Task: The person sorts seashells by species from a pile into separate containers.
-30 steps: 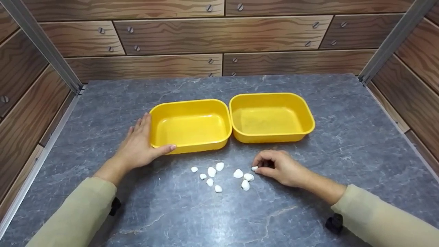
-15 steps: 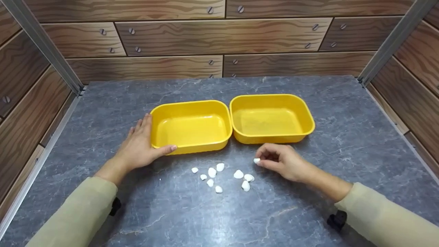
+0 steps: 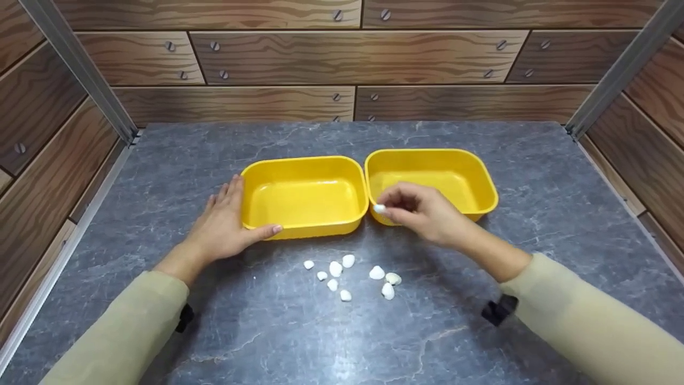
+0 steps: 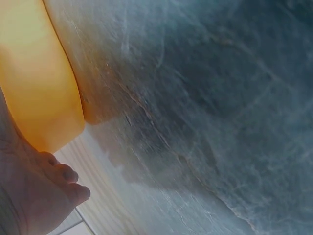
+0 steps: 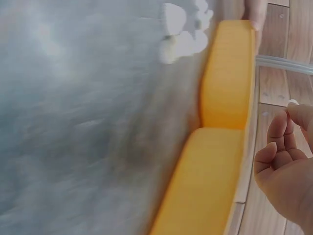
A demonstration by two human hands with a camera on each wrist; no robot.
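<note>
My right hand (image 3: 427,214) pinches a small white seashell (image 3: 379,208) between thumb and fingertips. It is raised over the front rim of the right yellow tub (image 3: 483,176), near where the two tubs meet. In the right wrist view, only the edge of the seashell (image 5: 293,102) shows at the fingertips. My left hand (image 3: 222,227) rests against the left yellow tub (image 3: 315,231), fingers straight along its left side and thumb at the front rim. Both tubs have bare floors. Several white seashells (image 3: 335,269) lie loose on the table in front of them.
A grey marbled table (image 3: 299,342) carries the tubs side by side, rims close together. Wood-patterned panels (image 3: 342,58) stand behind and on both sides, with metal posts (image 3: 85,75) at the back corners.
My right hand has lifted the pinched seashell off the table and carried it up and forward to the right tub's front rim. My left hand stays on the left tub.
</note>
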